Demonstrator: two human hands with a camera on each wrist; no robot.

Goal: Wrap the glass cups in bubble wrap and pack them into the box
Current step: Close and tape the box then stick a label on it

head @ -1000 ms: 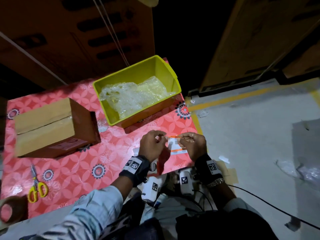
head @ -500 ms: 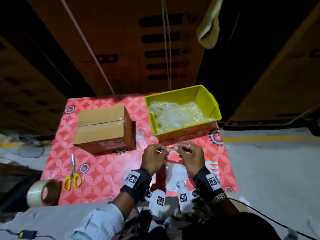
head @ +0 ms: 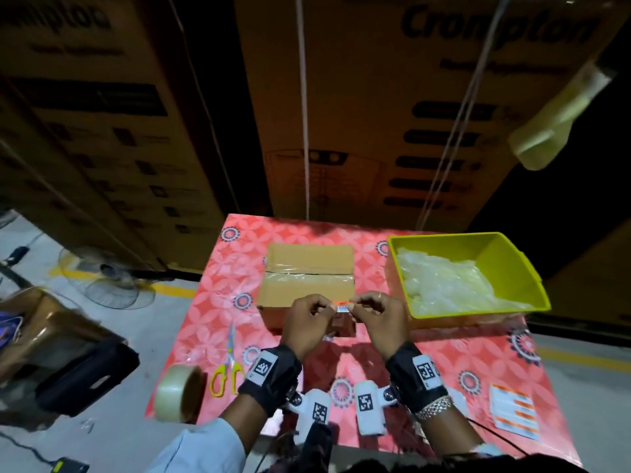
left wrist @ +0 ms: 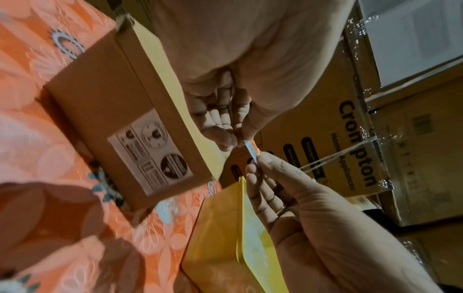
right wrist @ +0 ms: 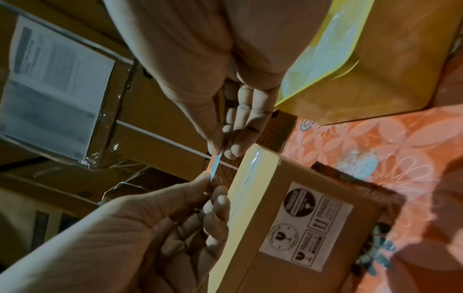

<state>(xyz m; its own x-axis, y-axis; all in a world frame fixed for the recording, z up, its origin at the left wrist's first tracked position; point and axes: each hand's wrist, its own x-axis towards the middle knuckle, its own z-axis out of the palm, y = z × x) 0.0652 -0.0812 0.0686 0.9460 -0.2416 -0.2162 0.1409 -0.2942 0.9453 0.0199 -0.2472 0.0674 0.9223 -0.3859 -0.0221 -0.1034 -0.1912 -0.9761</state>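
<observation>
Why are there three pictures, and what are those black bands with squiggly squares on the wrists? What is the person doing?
There is no machine here, only a person wearing three small cameras. One sits on the head and looks down at the table. One sits on each wrist, on those black bands, and looks along the hand at the fingers. That is why the same things appear three times, from different sides.

On the red flowered table stands a taped-shut cardboard box with a fragile label. To its right is a yellow bin with bubble wrap inside. On the left lie scissors and a roll of clear tape. A sheet of stickers lies at the right.

The left hand and the right hand pinch one small orange and white sticker between them, just above the box.
</observation>
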